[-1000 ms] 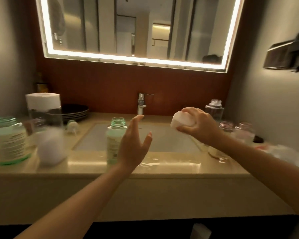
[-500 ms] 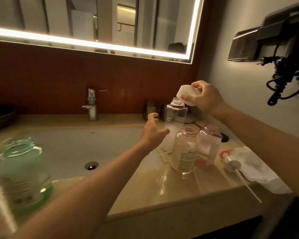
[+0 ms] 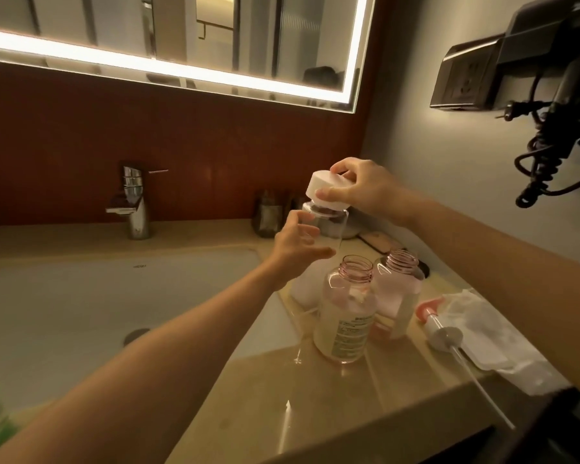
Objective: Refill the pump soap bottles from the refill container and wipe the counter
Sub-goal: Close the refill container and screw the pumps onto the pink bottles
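Beige stone bench [image 3: 365, 390] is shown with a pale sink [image 3: 81, 296] set into it, which is taken as the landmark. A lit-edged mirror [image 3: 181, 35] is mounted on the wall behind the sink, and a chrome tap [image 3: 134, 205] is fixed at its rear rim. A dark hair dryer [image 3: 556, 95] with a coiled cord is hung on the wall well to the right of the sink. A crumpled white cloth [image 3: 493, 333] is laid on the bench far right of the sink.

Just right of the sink, a tall clear bottle [image 3: 332, 226] is stood upright. Its upper body is enclosed by the left hand [image 3: 298, 246], whose grip is curled round it. A white cap [image 3: 325, 190] is held over the bottle's mouth by the right hand [image 3: 365, 189], the grip being closed on the cap between thumb and fingers.

Nearer the bench edge, two open pink-necked bottles [image 3: 347, 316] are stood side by side, touching or nearly so. A pump head [image 3: 442, 329] with its tube is laid beside them, against the cloth.
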`<state>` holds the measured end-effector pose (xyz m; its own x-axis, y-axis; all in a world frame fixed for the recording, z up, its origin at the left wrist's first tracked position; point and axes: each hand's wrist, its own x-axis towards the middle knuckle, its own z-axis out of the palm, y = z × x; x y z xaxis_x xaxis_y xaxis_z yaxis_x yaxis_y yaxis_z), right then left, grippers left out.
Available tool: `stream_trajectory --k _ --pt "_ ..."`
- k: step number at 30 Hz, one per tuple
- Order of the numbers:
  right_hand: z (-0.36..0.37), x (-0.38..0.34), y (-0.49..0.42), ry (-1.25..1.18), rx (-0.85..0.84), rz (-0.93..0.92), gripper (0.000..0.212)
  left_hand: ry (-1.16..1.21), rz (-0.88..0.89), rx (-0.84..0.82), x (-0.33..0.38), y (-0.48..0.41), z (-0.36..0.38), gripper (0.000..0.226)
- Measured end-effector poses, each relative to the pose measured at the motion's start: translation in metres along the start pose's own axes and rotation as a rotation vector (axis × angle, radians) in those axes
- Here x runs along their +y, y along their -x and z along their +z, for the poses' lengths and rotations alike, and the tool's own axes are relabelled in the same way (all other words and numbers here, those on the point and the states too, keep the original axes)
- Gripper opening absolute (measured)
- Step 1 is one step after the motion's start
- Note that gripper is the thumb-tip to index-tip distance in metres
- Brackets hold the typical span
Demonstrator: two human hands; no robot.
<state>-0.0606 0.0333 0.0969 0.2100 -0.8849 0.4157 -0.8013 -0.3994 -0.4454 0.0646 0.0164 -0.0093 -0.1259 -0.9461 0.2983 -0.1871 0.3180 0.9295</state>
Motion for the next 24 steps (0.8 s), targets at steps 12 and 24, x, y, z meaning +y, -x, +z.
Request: stream_trajectory --k 12,24 --pt "-0.004 -0.069 0.024 -0.040 -0.036 -0.122 0.056 -0.029 0.051 0.016 0.027 0.058 -0.058 0.063" --pt "0.020 -0.132 0.100 -0.062 -0.205 -0.164 0.058 -0.006 0.039 0.057 0.017 0.167 -0.092 0.062"
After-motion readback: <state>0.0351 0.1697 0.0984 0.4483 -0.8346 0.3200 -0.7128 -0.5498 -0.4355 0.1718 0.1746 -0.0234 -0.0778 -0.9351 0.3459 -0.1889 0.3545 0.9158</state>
